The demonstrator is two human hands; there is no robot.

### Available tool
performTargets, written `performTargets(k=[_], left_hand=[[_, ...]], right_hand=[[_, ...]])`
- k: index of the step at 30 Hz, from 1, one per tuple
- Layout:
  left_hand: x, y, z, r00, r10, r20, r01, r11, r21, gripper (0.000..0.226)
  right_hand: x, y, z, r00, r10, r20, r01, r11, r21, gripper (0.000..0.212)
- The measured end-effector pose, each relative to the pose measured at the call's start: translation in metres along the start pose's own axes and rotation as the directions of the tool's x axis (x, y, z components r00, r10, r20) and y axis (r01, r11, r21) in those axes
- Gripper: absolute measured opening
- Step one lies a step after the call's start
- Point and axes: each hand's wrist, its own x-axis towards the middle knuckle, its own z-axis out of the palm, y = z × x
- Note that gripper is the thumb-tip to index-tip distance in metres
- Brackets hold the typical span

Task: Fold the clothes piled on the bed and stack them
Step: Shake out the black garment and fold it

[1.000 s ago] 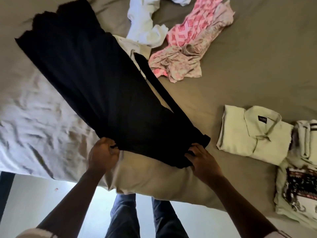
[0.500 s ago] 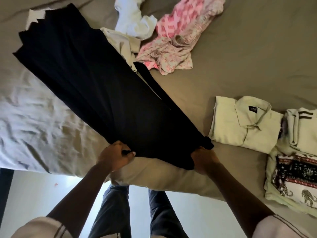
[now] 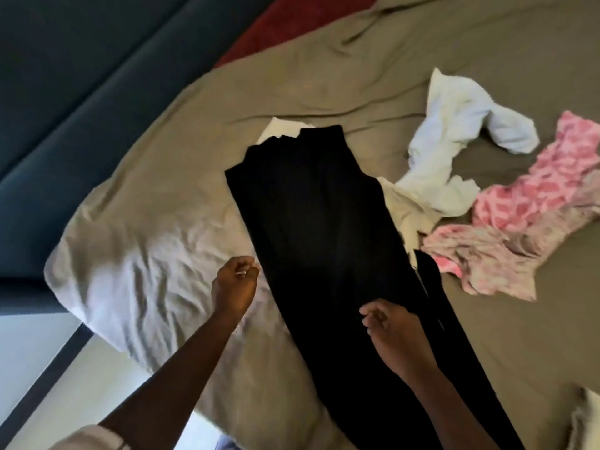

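Note:
A long black garment [image 3: 324,222] lies flat on the bed [image 3: 146,206], running from the middle of the view down to the near edge. My left hand [image 3: 235,284] hovers just left of its edge with loosely curled fingers and holds nothing. My right hand [image 3: 386,323] is over the garment's lower part, fingers loosely curled, with no cloth visibly gripped. To the right lie unfolded clothes: a white garment [image 3: 454,151], a pink patterned one [image 3: 519,216] and a cream one [image 3: 402,209] partly under the black garment.
A dark blue padded panel [image 3: 81,76] borders the bed on the left, with a red cloth [image 3: 292,24] at the top. A bit of pale folded clothing [image 3: 587,417] shows at the lower right corner. The olive sheet is rumpled at the near left corner.
Both hands have let go of the black garment's near end and moved up along it. The view has swung left and up, so the folded stack is almost out of frame.

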Motion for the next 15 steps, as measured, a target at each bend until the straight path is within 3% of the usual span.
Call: performTargets(k=[5, 9, 11, 13, 15], left_hand=[[0.137, 0.037, -0.002, 0.989, -0.070, -0.129, 0.054, 0.991, -0.126, 0.036], [0.208, 0.064, 0.007, 0.990, -0.065, -0.128, 0.044, 0.987, -0.157, 0.060], [0.243, 0.070, 0.016, 0.996, -0.039, -0.079, 0.022, 0.980, -0.200, 0.070], [0.260, 0.074, 0.025, 0.999, -0.032, -0.020, 0.027, 0.972, -0.232, 0.067], [0.268, 0.068, 0.029, 0.997, -0.079, 0.019, 0.081, 0.971, -0.225, 0.052]], right_hand=[[0.106, -0.121, 0.061, 0.989, -0.128, -0.070, 0.135, 0.984, 0.114, 0.025], [0.176, -0.191, 0.079, 0.881, -0.309, -0.358, 0.316, 0.948, -0.040, 0.027], [0.220, -0.210, 0.073, 0.810, -0.282, -0.513, 0.217, 0.959, -0.185, 0.045], [0.253, -0.220, 0.054, 0.831, -0.181, -0.527, 0.035, 0.961, -0.274, 0.067], [0.273, -0.221, 0.047, 0.872, -0.249, -0.421, 0.023, 0.881, -0.473, 0.053]])
